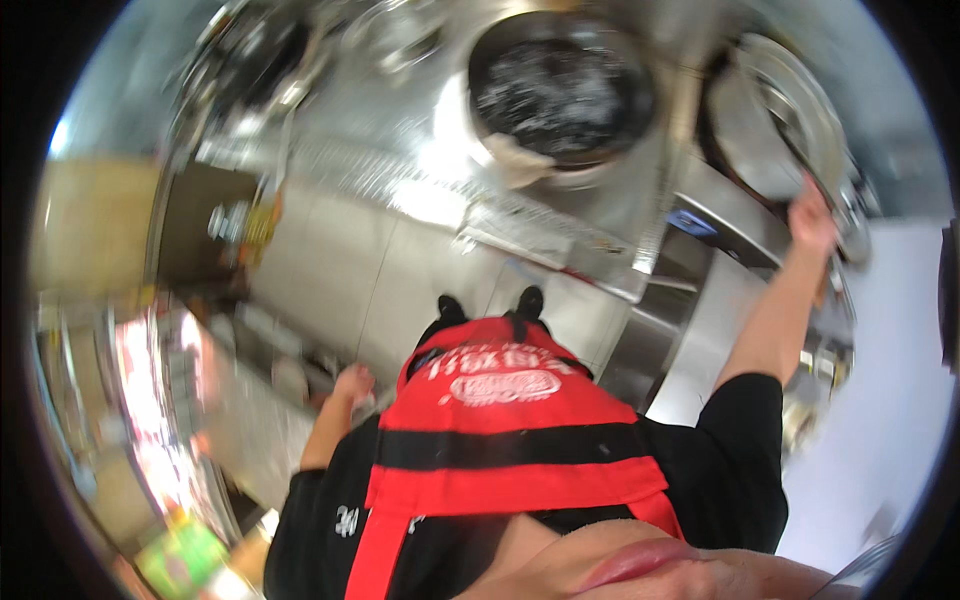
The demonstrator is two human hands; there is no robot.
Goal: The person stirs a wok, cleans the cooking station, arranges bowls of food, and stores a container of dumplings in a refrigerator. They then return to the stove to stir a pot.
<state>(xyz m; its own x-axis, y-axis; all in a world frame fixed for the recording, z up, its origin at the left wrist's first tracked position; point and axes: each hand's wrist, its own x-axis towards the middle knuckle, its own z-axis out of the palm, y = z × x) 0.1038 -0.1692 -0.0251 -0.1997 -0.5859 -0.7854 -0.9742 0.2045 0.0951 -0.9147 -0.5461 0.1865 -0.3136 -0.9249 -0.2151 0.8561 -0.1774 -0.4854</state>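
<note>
My right hand (812, 219) is at the near rim of a large metal pot (739, 139) at the upper right, with metalware inside it. Blur hides whether the fingers grip anything. My left hand (355, 381) hangs low beside the red apron (506, 480), its fingers curled; something pale and blurred shows just beneath it. Ahead stands a wok (559, 97) of dark, bubbling liquid, with a beige cloth (517, 160) lying over its near edge.
The stainless-steel cooktop (360, 142) ends in a raised front edge above a tiled floor (330, 247). Another dark wok (259, 67) is at the upper left. A bottle of yellow liquid (259, 223) stands near the left counter. A steel cabinet (652, 322) is at right.
</note>
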